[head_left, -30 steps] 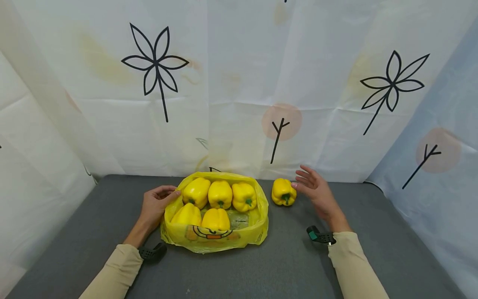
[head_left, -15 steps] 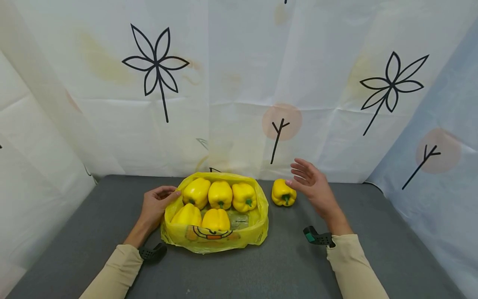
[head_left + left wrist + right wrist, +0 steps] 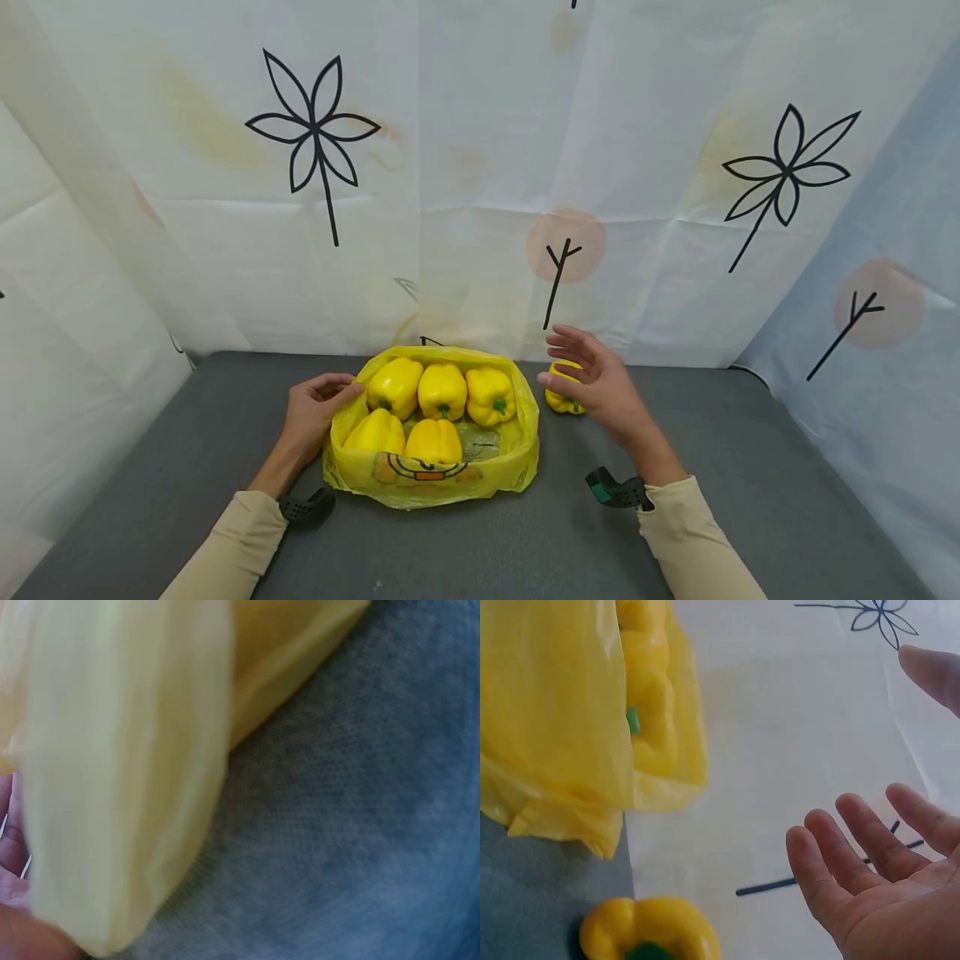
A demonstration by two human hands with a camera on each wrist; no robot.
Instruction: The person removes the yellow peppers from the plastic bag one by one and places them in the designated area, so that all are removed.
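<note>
A yellow plastic bag point(image 3: 491, 483) stands wide-mouthed on the grey table, with several yellow bell peppers point(image 3: 441, 392) inside. My left hand point(image 3: 309, 415) pinches the bag's left rim; in the left wrist view the yellow plastic point(image 3: 127, 772) covers most of that hand's fingers. One more bell pepper point(image 3: 564, 403) lies on the table to the right of the bag, its green stem facing me. My right hand point(image 3: 606, 392), fingers spread and holding nothing, is over this pepper and partly hides it in the head view. The right wrist view shows the palm point(image 3: 915, 922) apart from the pepper point(image 3: 675, 922).
Behind the grey table point(image 3: 465, 550) hangs a white curtain point(image 3: 480, 167) printed with flowers and twigs. More cloth closes off the left and right sides. A dark band point(image 3: 618, 490) with a wrist camera sits on each wrist.
My right hand has moved left from beside the loose pepper to over it. My left hand, the bag and the peppers have stayed in place.
</note>
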